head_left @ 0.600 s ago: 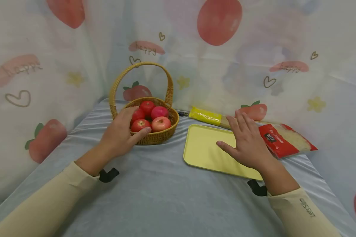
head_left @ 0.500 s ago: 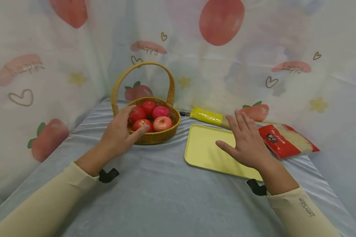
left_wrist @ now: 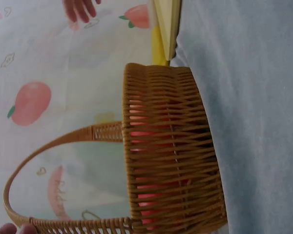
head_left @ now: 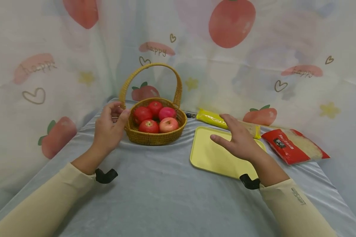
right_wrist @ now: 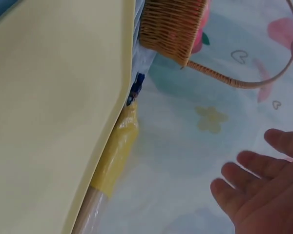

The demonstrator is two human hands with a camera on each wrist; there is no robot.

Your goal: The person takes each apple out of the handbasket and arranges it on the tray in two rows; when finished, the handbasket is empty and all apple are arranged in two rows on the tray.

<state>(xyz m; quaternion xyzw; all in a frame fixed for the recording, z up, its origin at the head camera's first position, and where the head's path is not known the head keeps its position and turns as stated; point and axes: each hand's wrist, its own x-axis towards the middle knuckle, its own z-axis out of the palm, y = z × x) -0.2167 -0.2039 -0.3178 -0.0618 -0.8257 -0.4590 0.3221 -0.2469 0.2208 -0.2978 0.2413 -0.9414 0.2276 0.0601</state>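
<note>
A wicker basket (head_left: pixel 154 140) with a tall arched handle (head_left: pixel 149 65) stands at the back left of the table, holding several red and pink fruits, among them an apple (head_left: pixel 168 125). At its left side is my left hand (head_left: pixel 108 126), fingers bent and thumb apart, close to the handle's left foot. Two fingertips (left_wrist: pixel 27 228) show beside the handle in the left wrist view; whether they touch it I cannot tell. My right hand (head_left: pixel 240 141) hovers over a yellow tray (head_left: pixel 206 158), fingers extended, holding nothing.
Behind the tray lies a long pack with a yellow wrapper (head_left: pixel 210 118). A red and clear bag (head_left: pixel 295 146) of pale food rests to the tray's right. Small dark items (head_left: pixel 191 115) lie between basket and pack. A printed curtain (head_left: pixel 225 79) hangs behind the table.
My left hand has drawn left off the fruits to the handle's side, its fingers bending more. The right hand has shifted slightly left over the tray. The head view has turned a little left.
</note>
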